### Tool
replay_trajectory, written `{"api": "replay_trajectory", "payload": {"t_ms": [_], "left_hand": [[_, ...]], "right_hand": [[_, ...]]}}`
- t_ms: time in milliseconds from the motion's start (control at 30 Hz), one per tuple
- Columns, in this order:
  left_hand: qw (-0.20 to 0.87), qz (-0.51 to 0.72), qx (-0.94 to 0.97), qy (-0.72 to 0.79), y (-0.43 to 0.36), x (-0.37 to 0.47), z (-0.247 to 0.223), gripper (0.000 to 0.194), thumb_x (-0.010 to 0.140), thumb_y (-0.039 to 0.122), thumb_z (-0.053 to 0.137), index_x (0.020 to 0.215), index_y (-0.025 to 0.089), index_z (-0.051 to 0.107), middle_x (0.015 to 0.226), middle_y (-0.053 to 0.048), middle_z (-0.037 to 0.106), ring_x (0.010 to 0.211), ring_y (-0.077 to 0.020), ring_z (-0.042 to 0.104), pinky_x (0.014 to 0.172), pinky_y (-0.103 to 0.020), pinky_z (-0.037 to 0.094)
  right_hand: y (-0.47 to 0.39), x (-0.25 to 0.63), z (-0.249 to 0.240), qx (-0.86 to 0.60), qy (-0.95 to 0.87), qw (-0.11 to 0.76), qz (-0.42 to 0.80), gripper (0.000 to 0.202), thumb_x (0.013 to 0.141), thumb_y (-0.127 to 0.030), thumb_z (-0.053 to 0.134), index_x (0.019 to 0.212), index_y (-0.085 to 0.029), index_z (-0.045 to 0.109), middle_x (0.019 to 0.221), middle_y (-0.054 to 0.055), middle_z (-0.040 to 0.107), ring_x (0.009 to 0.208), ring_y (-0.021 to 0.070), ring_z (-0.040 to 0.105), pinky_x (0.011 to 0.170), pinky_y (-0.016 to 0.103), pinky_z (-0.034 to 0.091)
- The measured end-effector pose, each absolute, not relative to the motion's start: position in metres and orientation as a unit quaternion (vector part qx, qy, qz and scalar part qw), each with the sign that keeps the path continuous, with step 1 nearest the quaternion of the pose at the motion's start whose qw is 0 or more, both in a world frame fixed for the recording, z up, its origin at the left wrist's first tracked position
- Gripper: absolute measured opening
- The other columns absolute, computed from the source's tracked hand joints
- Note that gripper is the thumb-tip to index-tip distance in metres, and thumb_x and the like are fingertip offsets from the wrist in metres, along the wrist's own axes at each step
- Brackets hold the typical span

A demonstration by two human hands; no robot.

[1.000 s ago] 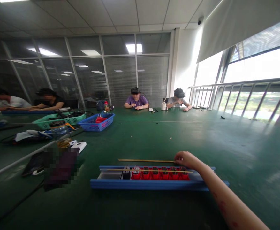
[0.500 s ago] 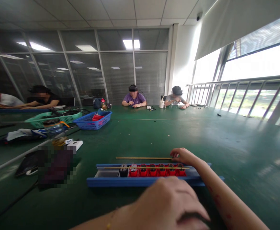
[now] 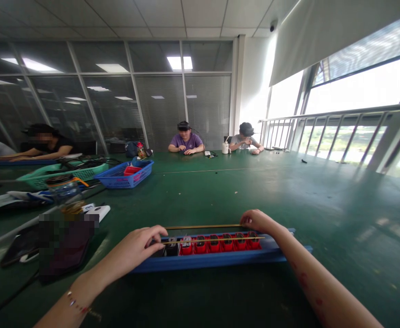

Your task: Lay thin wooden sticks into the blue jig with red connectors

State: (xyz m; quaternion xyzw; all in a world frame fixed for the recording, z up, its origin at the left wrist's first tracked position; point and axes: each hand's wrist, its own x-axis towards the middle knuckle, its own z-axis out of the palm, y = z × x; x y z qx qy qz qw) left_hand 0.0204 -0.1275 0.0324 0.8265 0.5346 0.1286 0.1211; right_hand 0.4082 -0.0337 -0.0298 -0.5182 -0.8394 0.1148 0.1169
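Note:
A blue-edged tray (image 3: pixel 216 263) lies across the table, holding a row of several red containers (image 3: pixel 214 246) with dark contents. Left of them stands a black container (image 3: pixel 172 247). My left hand (image 3: pixel 144 243) is at the tray's left end, its curled fingers around another black container (image 3: pixel 157 250), partly hidden beneath them. A thin stick (image 3: pixel 216 240) runs over the row, its left end close to my left fingertips. Behind the tray, a second thin stick (image 3: pixel 201 227) has its right end pinched in my right hand (image 3: pixel 256 220).
At the left are a blue basket (image 3: pixel 126 179) with a red container in it, a green basket (image 3: pixel 37 178), a lidded jar (image 3: pixel 63 193) and a dark pouch-like item (image 3: pixel 68 241). Several people sit at the table's far side, two opposite (image 3: pixel 185 140) (image 3: pixel 246 139).
My left hand has moved from the bottom centre to the tray's left end, where another black container now shows. My right hand stays at the far stick. The view has shifted slightly right.

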Motion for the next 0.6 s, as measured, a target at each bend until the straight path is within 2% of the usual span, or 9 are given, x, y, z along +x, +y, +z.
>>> {"api": "replay_trajectory", "payload": {"t_ms": [100,233,333,500,600], "left_hand": [[0.091,0.122,0.847,0.509,-0.125,0.017,0.043,0.018,0.079,0.034,0.046,0.080,0.026,0.063,0.081,0.004,0.065,0.076,-0.0150,0.057,0.066,-0.020,0.038],[0.036,0.153,0.842,0.517,-0.116,0.002,0.067,0.024,0.079,0.039,0.045,0.083,0.026,0.065,0.087,0.002,0.065,0.081,-0.0174,0.057,0.070,-0.021,0.038],[0.027,0.142,0.834,0.533,-0.102,-0.007,0.078,0.025,0.077,0.042,0.047,0.083,0.025,0.065,0.084,0.001,0.065,0.075,-0.0177,0.057,0.066,-0.022,0.038],[0.061,0.083,0.850,0.517,-0.075,-0.004,0.060,0.024,0.074,0.039,0.048,0.074,0.022,0.066,0.080,-0.001,0.062,0.071,-0.0158,0.057,0.063,-0.021,0.038],[0.087,0.068,0.852,0.512,-0.062,0.005,0.038,0.021,0.073,0.035,0.049,0.072,0.022,0.066,0.076,-0.001,0.063,0.070,-0.0155,0.058,0.062,-0.021,0.038]], "right_hand": [[-0.034,0.408,-0.030,-0.514,-0.841,0.119,0.119,0.022,0.068,-0.020,0.051,0.079,-0.021,0.069,0.076,0.001,0.069,0.070,0.0153,0.062,0.064,0.021,0.045],[-0.034,0.409,-0.030,-0.522,-0.835,0.124,0.123,0.021,0.069,-0.021,0.051,0.079,-0.020,0.069,0.077,0.002,0.069,0.070,0.0155,0.062,0.062,0.020,0.044],[-0.035,0.409,-0.030,-0.546,-0.821,0.126,0.110,0.022,0.070,-0.019,0.050,0.083,-0.020,0.068,0.079,0.003,0.069,0.073,0.0166,0.061,0.064,0.021,0.044],[-0.038,0.410,-0.030,-0.548,-0.812,0.159,0.122,0.030,0.079,-0.017,0.038,0.097,-0.019,0.062,0.079,0.003,0.068,0.076,0.0161,0.062,0.069,0.023,0.044],[-0.040,0.408,-0.028,-0.544,-0.813,0.167,0.125,0.028,0.081,-0.029,0.042,0.100,-0.019,0.060,0.078,0.004,0.068,0.074,0.0172,0.062,0.067,0.025,0.045]]}}
